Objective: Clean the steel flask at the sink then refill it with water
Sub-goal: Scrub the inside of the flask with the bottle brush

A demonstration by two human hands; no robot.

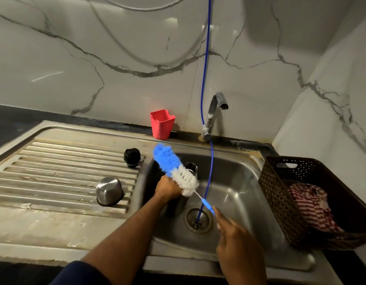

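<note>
Two hands over steel sink (235, 182), marble-tiled corner: left (167, 187) gripping flask (191, 168), right (237, 239) pinching brush (176, 169).

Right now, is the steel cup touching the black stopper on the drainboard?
Apart. The head view shows the steel cup upside down on the drainboard, with bare ridges between it and the black stopper.

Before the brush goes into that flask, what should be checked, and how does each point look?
1. Flask held steady by left hand: ok.
2. Flask mouth open; black stopper and steel cup lie on the drainboard: ok.
3. Right hand holds the bottle brush handle: ok.
4. Bristles lined up with the mouth: not ok, they lie across it.
5. Tap running: cannot tell.
</note>
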